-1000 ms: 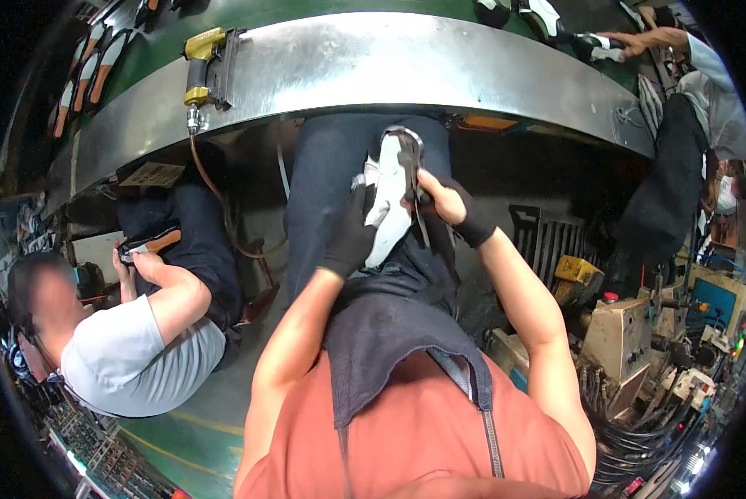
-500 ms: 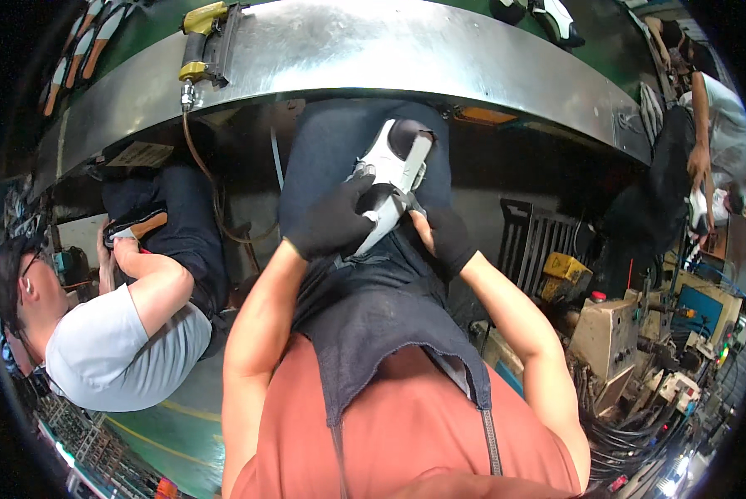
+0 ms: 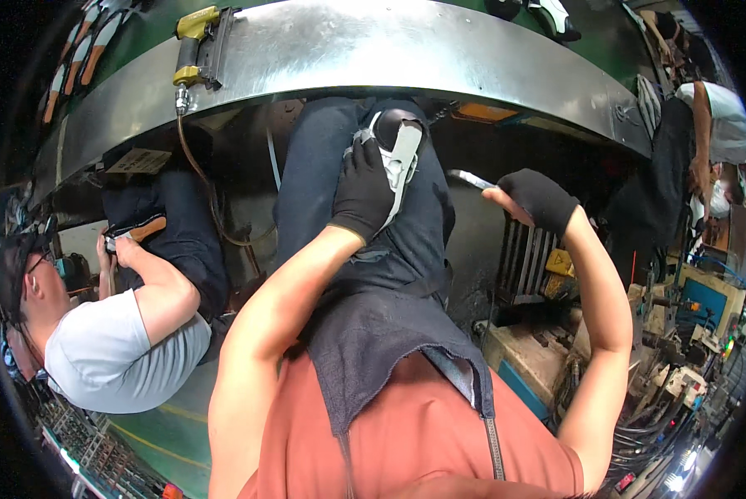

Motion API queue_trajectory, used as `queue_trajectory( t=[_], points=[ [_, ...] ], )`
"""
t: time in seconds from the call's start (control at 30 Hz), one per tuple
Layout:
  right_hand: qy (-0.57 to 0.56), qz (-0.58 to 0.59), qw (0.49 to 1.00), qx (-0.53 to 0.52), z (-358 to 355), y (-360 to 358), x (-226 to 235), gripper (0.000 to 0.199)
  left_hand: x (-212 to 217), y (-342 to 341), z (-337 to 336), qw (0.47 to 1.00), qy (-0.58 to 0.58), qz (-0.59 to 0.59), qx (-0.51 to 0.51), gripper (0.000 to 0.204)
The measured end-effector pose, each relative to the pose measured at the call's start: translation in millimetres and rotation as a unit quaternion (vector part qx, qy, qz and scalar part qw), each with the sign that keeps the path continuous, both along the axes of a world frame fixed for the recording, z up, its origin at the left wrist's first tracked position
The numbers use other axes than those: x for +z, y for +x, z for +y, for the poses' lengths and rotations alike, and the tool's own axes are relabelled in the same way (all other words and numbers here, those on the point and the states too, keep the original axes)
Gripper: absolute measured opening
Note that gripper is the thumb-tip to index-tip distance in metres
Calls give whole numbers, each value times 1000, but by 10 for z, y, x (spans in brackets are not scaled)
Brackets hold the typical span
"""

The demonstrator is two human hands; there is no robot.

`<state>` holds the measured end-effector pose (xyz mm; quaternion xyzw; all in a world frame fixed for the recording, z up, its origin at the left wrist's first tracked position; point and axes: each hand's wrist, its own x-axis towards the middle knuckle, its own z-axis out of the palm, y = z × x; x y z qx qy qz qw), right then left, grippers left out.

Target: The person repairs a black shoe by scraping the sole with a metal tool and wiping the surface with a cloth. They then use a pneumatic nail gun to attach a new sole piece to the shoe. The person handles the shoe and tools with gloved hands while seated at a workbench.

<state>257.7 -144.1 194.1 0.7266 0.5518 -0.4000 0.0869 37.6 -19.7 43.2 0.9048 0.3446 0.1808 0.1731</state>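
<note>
A white and black shoe lies across my thighs, its dark rounded end toward the bench. My left hand, in a black glove with bare fingertips, is closed around the shoe's left side. Off to the right, apart from the shoe, my right hand wears a similar glove and is closed in a fist. Out of that fist, pointing left, sticks a slim silvery metal hand tool with a dark bent tip. The glove hides its handle, so I cannot make out its exact kind.
A yellow and black air nailer with a brown hose lies on the metal-edged bench. Several shoe pieces lie at its far left. A co-worker sits at left holding a shoe; another person is at right. Machinery stands low right.
My right hand has left the shoe and moved right, with the metal tool now showing. My left hand has slid along the shoe toward its dark end, and the shoe has shifted slightly left.
</note>
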Motion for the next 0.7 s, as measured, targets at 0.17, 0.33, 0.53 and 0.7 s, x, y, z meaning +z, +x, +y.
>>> queue_trajectory(
  t=[0.17,0.33,0.53,0.7],
  points=[
    [391,157,901,-108,-41,-750,-320,30,-19,-216,27,984,-153,-67,-64,80],
    [166,176,945,-218,-455,-981,-1144,42,192,-1020,-410,920,-379,-90,-37,69],
    [18,279,888,-366,-604,-1049,-1173,49,167,-970,-282,729,-670,-127,65,52],
    [-67,240,895,-370,-379,-788,-726,44,-172,-745,-482,938,-332,-83,61,61]
  ],
)
